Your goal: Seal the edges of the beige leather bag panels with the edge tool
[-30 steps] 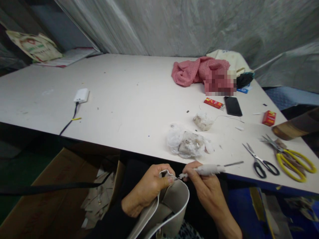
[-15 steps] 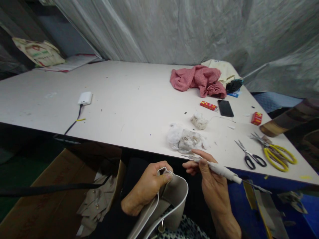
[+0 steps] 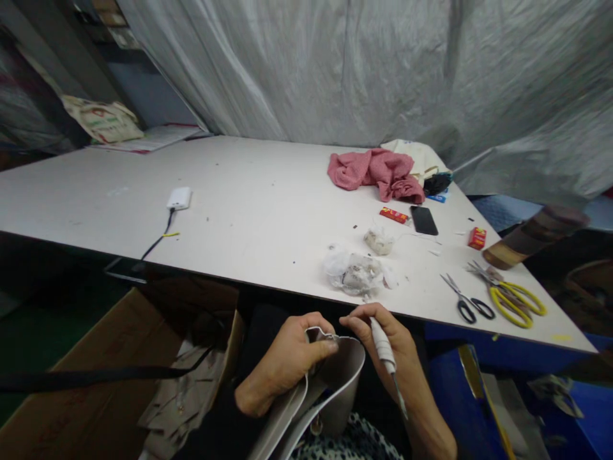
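My left hand (image 3: 282,354) is closed on the folded upper edge of a beige, leather-like bag (image 3: 345,383), thumb on the near side. The bag stands open on my lap, with pale cut edges and a small round metal fitting (image 3: 317,424) low on its front. Just right of that edge, my right hand (image 3: 407,354) grips a thin metal tool with a white wrapped handle (image 3: 383,345). The tool's metal shaft points down towards my wrist. Thumb and forefinger of that hand come together close to the bag's edge; whether they touch it I cannot tell.
On the white table (image 3: 258,223) lie two whitish lumps, one in crumpled plastic (image 3: 359,273), black scissors (image 3: 467,300), yellow-handled scissors (image 3: 514,300), a phone (image 3: 424,220), red boxes and a pink cloth (image 3: 373,172). A carton (image 3: 96,377) of beige pieces stands lower left, blue bins (image 3: 460,396) lower right.
My right hand has moved left towards the bag's edge. The tool in it has swung from lying nearly level to pointing steeply down. My left hand keeps its hold; the view has shifted slightly.
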Demonstrator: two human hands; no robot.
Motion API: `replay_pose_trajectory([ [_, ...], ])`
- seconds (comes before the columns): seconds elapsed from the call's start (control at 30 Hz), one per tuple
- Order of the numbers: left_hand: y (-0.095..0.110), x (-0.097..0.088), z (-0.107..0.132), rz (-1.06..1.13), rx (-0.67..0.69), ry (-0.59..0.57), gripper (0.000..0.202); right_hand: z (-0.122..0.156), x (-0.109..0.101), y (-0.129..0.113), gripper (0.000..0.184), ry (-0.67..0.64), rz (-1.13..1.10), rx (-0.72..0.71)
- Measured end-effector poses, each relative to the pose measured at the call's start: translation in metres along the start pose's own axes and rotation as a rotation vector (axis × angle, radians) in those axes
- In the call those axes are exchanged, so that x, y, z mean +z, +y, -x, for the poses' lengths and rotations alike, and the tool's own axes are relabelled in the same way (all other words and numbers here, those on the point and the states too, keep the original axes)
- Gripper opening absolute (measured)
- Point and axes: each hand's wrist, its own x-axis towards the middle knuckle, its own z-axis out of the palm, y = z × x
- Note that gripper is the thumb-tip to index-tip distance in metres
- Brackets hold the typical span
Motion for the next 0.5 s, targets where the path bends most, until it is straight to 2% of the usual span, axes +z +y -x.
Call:
replay_pose_trajectory([
  [0.2, 0.000, 0.004, 0.005, 0.041, 0.001, -0.024, 0.016, 0.001, -0.004, -0.005, 0.027, -0.236, 0.179, 0.024],
  [0.37, 0.001, 0.008, 0.008, 0.034, 0.039, -0.025, 0.020, -0.007, -0.006, -0.016, 0.029, -0.332, 0.283, 0.036],
  [0.5, 0.001, 0.005, 0.010, 0.082, 0.041, -0.061, 0.025, -0.006, -0.006, -0.021, 0.022, -0.419, 0.313, 0.029],
])
